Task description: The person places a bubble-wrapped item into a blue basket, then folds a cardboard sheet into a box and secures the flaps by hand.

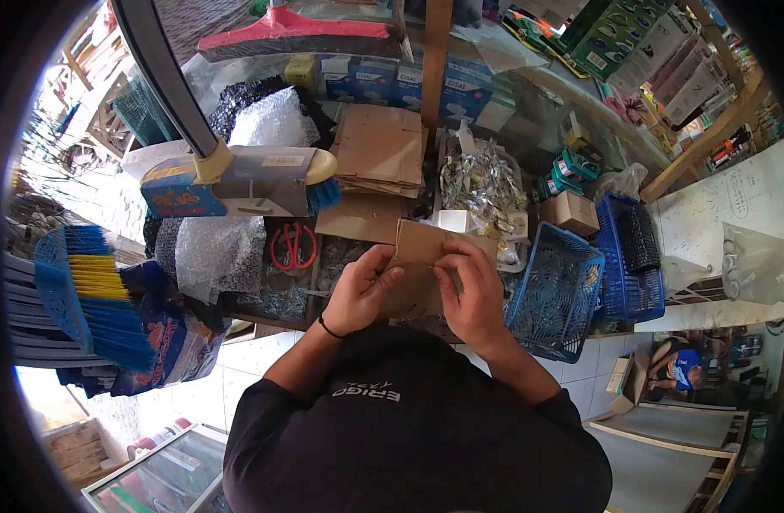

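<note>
A folded brown piece of cardboard [416,242] is held up between both hands in front of my chest. My left hand [364,286], with a dark band at the wrist, grips its left edge between thumb and fingers. On the other side, my right hand [471,291] pinches the cardboard near its right part, fingertips curled over it. Behind it lies a stack of flat cardboard pieces [380,147]. Red-handled scissors [293,247] rest to the left of my left hand.
A blue basket [555,291] stands right of my hands, with another blue basket [628,256] beyond. Shiny small packets [484,184] fill a tray. Bubble wrap [221,254] and brooms [93,295] crowd the left. A person [678,366] is at lower right.
</note>
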Demonstrator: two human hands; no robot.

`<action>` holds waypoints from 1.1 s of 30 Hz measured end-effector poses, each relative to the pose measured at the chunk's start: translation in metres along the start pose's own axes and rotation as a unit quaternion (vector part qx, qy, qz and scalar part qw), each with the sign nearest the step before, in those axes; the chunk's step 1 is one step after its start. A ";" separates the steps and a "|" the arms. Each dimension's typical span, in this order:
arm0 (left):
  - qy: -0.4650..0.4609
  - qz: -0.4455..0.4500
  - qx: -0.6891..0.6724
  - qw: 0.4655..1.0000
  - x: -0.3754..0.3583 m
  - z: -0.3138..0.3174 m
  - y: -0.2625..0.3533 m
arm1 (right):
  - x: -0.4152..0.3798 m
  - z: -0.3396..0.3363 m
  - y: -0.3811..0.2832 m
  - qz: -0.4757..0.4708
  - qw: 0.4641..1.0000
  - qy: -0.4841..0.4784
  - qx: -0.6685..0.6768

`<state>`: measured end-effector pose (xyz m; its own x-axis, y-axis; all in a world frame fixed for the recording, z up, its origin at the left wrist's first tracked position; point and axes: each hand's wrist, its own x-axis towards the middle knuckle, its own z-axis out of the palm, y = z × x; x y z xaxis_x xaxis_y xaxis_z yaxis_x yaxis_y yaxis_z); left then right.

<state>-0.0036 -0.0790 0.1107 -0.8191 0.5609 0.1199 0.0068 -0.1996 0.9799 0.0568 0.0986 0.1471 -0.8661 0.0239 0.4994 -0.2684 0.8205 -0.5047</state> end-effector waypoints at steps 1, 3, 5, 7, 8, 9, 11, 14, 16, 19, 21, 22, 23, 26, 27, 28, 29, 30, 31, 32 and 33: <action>-0.001 0.003 0.004 1.000 0.000 0.000 -0.002 | -0.001 0.000 0.001 0.004 1.000 -0.006 0.001; 0.000 0.006 0.011 1.000 0.000 0.000 -0.003 | -0.001 0.000 0.002 0.011 1.000 -0.017 0.002; 0.003 0.008 0.019 1.000 0.001 0.001 -0.002 | -0.002 0.002 0.005 0.006 1.000 -0.016 0.009; 0.008 -0.002 0.027 1.000 0.001 0.001 -0.005 | -0.003 0.003 0.007 0.004 1.000 -0.018 0.015; 0.010 -0.007 0.031 0.999 0.001 0.002 -0.006 | -0.004 0.003 0.007 0.005 1.000 -0.021 0.017; 0.012 -0.005 0.032 0.999 0.001 0.002 -0.005 | -0.004 0.002 0.008 0.006 1.000 -0.024 0.019; 0.016 0.000 0.034 0.999 0.001 0.003 -0.005 | -0.004 0.002 0.009 0.003 0.999 -0.026 0.026; 0.020 -0.004 0.026 0.999 0.001 0.003 -0.012 | -0.004 0.000 0.010 -0.006 0.999 -0.032 0.023; 0.021 -0.007 0.033 0.999 0.000 0.005 -0.007 | -0.004 -0.001 0.010 -0.011 0.999 -0.035 0.021; 0.020 -0.025 0.035 0.999 -0.001 0.007 -0.002 | -0.005 -0.001 0.010 -0.017 0.999 -0.039 0.022; 0.020 -0.039 0.031 0.999 -0.002 0.008 -0.002 | -0.004 -0.003 0.010 -0.026 0.998 -0.046 0.023; 0.021 -0.044 0.030 0.998 -0.002 0.009 -0.003 | -0.005 -0.002 0.011 -0.028 0.998 -0.052 0.023; 0.022 -0.049 0.029 0.998 -0.003 0.010 -0.004 | -0.005 -0.001 0.014 -0.030 0.998 -0.058 0.023; 0.029 -0.016 -0.013 0.999 -0.003 0.014 -0.013 | -0.008 0.000 0.019 -0.033 0.996 -0.072 0.036; 0.029 -0.020 -0.012 0.999 -0.003 0.014 -0.014 | -0.008 0.000 0.020 -0.034 0.996 -0.076 0.043; 0.029 -0.023 -0.011 0.999 -0.004 0.014 -0.015 | -0.009 0.000 0.021 -0.031 0.995 -0.077 0.048; 0.029 -0.026 -0.009 0.999 -0.004 0.014 -0.016 | -0.010 0.000 0.022 -0.028 0.995 -0.079 0.054; 0.029 -0.028 -0.012 0.999 -0.005 0.015 -0.017 | -0.011 0.000 0.022 -0.024 0.995 -0.081 0.060; 0.029 -0.030 -0.015 0.999 -0.005 0.015 -0.019 | -0.012 0.000 0.024 -0.019 0.994 -0.081 0.068; 0.029 -0.032 -0.017 0.999 -0.006 0.016 -0.020 | -0.013 0.000 0.025 -0.014 0.994 -0.081 0.077; 0.030 -0.034 -0.028 0.999 -0.006 0.017 -0.022 | -0.015 0.001 0.027 -0.009 0.993 -0.081 0.085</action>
<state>0.0114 -0.0642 0.0914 -0.8496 0.5258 0.0420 -0.0809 -0.2085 0.9747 0.0621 0.1198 0.1257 -0.9135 -0.0931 0.3960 -0.3395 0.7108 -0.6161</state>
